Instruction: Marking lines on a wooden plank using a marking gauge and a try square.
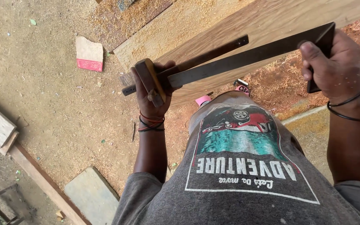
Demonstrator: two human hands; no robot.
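A wooden marking gauge (155, 81) with a dark stem lies crossed, seemingly touching, against a dark steel square (246, 56), both above the plank (271, 18).

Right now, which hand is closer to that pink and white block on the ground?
Left. The left hand is just right of the block; the right hand is far across the plank.

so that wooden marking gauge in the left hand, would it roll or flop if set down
Probably neither. The marking gauge has a blocky wooden head on a straight dark stem, so it looks stiff and unlikely to roll. The left hand wraps it along with the metal square's blade, suggesting it is fairly light.
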